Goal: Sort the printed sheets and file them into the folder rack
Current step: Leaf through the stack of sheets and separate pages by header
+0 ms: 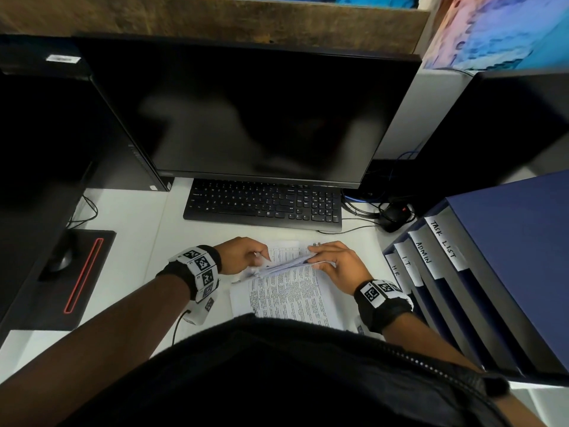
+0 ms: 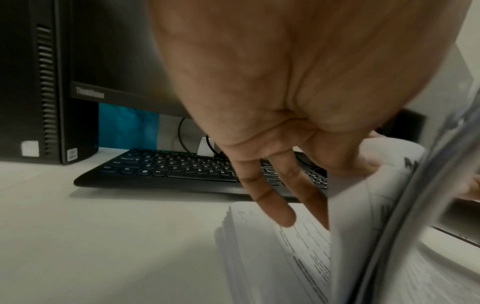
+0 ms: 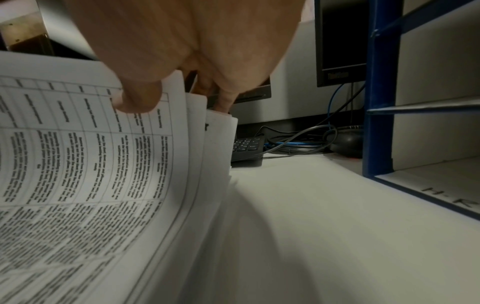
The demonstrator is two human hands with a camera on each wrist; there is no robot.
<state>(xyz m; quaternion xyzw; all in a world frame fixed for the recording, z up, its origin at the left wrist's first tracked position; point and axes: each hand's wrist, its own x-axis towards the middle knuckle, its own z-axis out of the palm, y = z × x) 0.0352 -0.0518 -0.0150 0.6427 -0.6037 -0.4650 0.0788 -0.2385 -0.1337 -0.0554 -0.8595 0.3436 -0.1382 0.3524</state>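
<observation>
**On the near desk edge: sheets lifted between two hands, rack close on the right**

In front of the keyboard (image 1: 263, 204), on the white desk (image 1: 129, 241), a stack of printed sheets (image 1: 286, 295) is laid with its long axis running from near to far. The far ends of several top sheets are raised and fanned. The fanned edge is pinched by the right hand (image 1: 337, 266), thumb on the printed face and fingers behind it. The left corner of the lifted pages is pinched by the left hand (image 1: 243, 255), while its two outer fingers are stretched down toward the flat page below.

The blue folder rack (image 1: 480, 272) is set just right of the stack, its slots labelled H.R., I.T., ADMIN and TASK LIST from near to far. The right hand is judged the nearer one for filing, with a short sideways carry to the right
</observation>
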